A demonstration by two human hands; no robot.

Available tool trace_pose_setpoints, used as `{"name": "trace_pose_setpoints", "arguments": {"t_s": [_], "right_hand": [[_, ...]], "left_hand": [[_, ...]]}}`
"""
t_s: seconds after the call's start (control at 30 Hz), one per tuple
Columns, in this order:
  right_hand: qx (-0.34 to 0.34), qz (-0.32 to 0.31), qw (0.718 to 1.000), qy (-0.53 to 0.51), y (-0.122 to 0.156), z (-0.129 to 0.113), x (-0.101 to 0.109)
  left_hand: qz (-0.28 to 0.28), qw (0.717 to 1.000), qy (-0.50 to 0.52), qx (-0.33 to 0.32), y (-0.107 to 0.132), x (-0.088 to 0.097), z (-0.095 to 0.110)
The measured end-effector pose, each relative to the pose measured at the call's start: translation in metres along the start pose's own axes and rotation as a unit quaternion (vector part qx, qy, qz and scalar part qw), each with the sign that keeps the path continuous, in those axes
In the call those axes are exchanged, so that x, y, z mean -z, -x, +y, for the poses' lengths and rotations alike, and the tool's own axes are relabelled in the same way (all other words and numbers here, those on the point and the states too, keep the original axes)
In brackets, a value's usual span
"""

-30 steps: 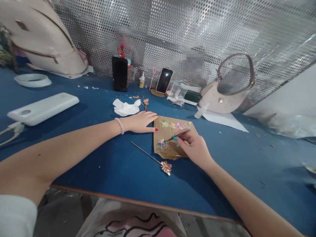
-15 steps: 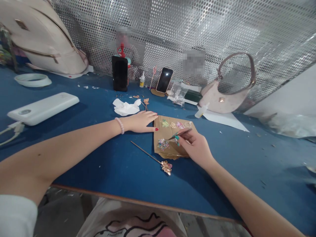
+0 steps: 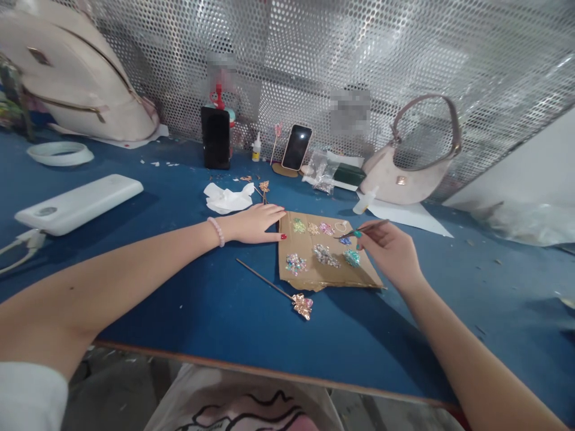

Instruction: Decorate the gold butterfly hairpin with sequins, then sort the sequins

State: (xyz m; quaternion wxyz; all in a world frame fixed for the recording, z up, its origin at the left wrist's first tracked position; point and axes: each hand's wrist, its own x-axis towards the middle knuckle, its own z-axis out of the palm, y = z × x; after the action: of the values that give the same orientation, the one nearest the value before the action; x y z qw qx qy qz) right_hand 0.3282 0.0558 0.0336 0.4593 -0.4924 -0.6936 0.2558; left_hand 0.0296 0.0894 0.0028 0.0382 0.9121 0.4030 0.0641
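My right hand [image 3: 390, 248] is closed around dark tweezers [image 3: 375, 225], whose tips reach over the upper right of a piece of cardboard [image 3: 309, 276], close to the ring of glue [image 3: 341, 226]. Small piles of beads or rhinestones lie on the cardboard: green [image 3: 299, 225], pink [image 3: 326, 229], multicoloured [image 3: 296, 263], silvery [image 3: 326, 255], turquoise [image 3: 352, 258] and blue [image 3: 345, 240]. Whether the tips pinch anything is too small to tell. My left hand [image 3: 254, 224] lies flat with fingers spread, touching the cardboard's left edge. Below the cardboard rests a hairpin [image 3: 302, 306] with a rose-gold flower end.
Behind are crumpled tissue [image 3: 229, 197], another flower hairpin [image 3: 264, 187], two phones [image 3: 217, 137] [image 3: 297, 147] and glue bottles [image 3: 256, 148] [image 3: 365, 201]. A white power bank [image 3: 81, 203] and tape roll [image 3: 60, 153] lie left. A handbag [image 3: 413, 176] and backpack [image 3: 85, 84] stand against the perforated wall.
My right hand has moved right and slightly up with the tweezers, from near the multicoloured pile to the upper right, uncovering the silvery and turquoise piles. My left hand stays in place.
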Motion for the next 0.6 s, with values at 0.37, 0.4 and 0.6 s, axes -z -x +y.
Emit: {"name": "trace_pose_setpoints", "arguments": {"t_s": [0.37, 0.4, 0.6], "right_hand": [[-0.030, -0.003, 0.995, 0.096, -0.018, 0.029, 0.022], [-0.031, 0.002, 0.994, 0.101, -0.019, 0.028, 0.023], [-0.009, 0.011, 0.999, 0.050, -0.010, 0.009, 0.013]], "left_hand": [[0.004, 1.000, -0.008, 0.000, 0.000, 0.000, 0.001], [0.003, 1.000, -0.009, 0.002, 0.000, 0.001, 0.001], [-0.011, 1.000, -0.013, 0.010, 0.000, 0.005, 0.006]]}}
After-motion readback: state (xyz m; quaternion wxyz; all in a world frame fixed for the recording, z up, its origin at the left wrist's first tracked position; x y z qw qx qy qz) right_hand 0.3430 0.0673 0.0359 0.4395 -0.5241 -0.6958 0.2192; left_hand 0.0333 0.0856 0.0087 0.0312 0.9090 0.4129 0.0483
